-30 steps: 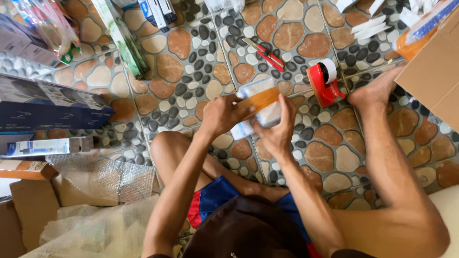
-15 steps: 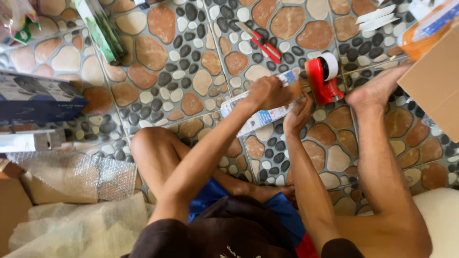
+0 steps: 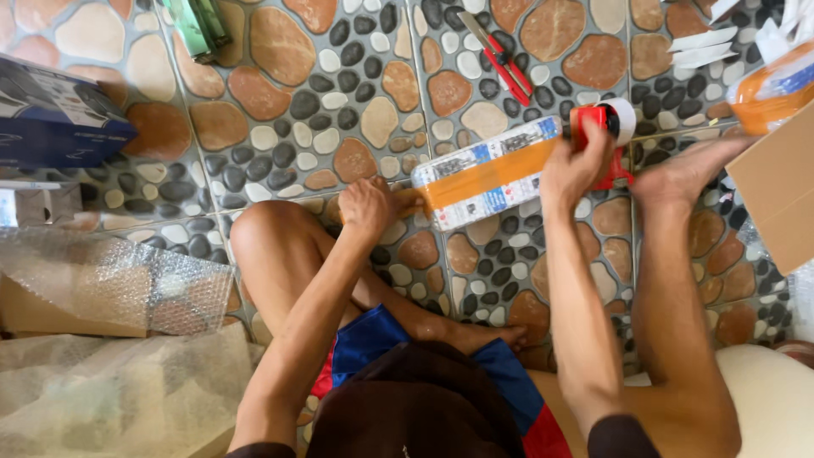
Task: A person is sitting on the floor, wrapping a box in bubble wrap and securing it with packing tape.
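— Orange tape strip runs along the long white box (image 3: 487,174), which sits between the hands, low over the pebble-pattern floor (image 3: 339,110).

— Grips?

— Left hand (image 3: 366,206) curled at the box's near end, fingers pinching the tape edge. Right hand (image 3: 572,165) closed around the red tape dispenser (image 3: 604,127) at the far end, wrist bent down, forearm nearly straight.

— Surroundings?

— Red utility knife (image 3: 500,58) lies on the floor beyond the box, well apart. Bubble wrap (image 3: 110,284) beside the left knee.
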